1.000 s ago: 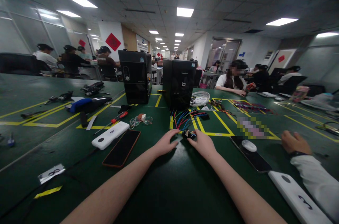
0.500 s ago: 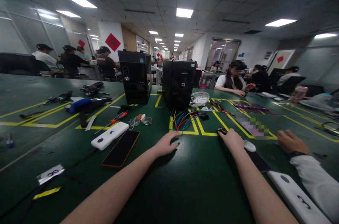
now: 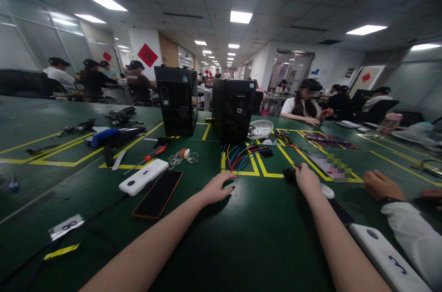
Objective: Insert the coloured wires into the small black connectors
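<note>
My left hand rests on the green table, thumb and fingers apart, holding nothing. Its fingertips lie at the near ends of a bundle of coloured wires. Further right, my right hand has its fingers pinched together; what is between them, if anything, is too small and dark to make out. Just left of it lies a small black item, its kind unclear. A white mouse is partly hidden behind my right wrist.
Two black computer towers stand ahead. A white power strip, a phone, glasses and a red-handled screwdriver lie left. At right are a co-worker's hand and another white power strip.
My right hand has shifted slightly right and away from the small black item, which now shows more. My left hand stays put. Another person's hand has appeared at the far right edge.
</note>
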Motion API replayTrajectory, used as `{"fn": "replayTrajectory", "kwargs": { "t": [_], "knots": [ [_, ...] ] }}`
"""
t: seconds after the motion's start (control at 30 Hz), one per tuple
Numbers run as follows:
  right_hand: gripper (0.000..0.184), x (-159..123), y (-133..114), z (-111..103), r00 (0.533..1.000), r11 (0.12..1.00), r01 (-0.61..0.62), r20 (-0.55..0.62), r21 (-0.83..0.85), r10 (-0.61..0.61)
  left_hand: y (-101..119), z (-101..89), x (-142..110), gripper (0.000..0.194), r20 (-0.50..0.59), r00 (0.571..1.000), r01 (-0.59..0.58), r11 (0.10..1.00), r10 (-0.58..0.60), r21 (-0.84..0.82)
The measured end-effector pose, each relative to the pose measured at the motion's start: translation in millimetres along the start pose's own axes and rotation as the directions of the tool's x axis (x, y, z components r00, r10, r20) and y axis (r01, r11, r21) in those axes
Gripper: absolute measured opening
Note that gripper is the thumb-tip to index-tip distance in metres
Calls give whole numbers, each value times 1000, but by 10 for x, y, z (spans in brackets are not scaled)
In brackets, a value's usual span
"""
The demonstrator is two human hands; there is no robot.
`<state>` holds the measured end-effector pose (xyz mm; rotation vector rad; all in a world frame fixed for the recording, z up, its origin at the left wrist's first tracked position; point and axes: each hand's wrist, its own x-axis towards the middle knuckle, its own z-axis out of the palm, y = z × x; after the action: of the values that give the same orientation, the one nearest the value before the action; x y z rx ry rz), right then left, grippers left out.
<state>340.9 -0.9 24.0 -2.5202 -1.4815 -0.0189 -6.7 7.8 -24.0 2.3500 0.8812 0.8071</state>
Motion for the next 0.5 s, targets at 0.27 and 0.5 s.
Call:
{"fn": "replayTrajectory", "kwargs": {
  "t": [0.27, 0.5],
  "knots": [
    [36, 20, 30, 76, 990, 991, 132, -55, 20, -131, 32, -14, -3, 39, 13, 1000, 23, 1000, -23, 5],
    [38, 53, 44, 115, 993, 993, 104, -52, 61, -101, 38, -20, 0, 36, 33, 999, 15, 1000, -15, 15]
  ]
}}
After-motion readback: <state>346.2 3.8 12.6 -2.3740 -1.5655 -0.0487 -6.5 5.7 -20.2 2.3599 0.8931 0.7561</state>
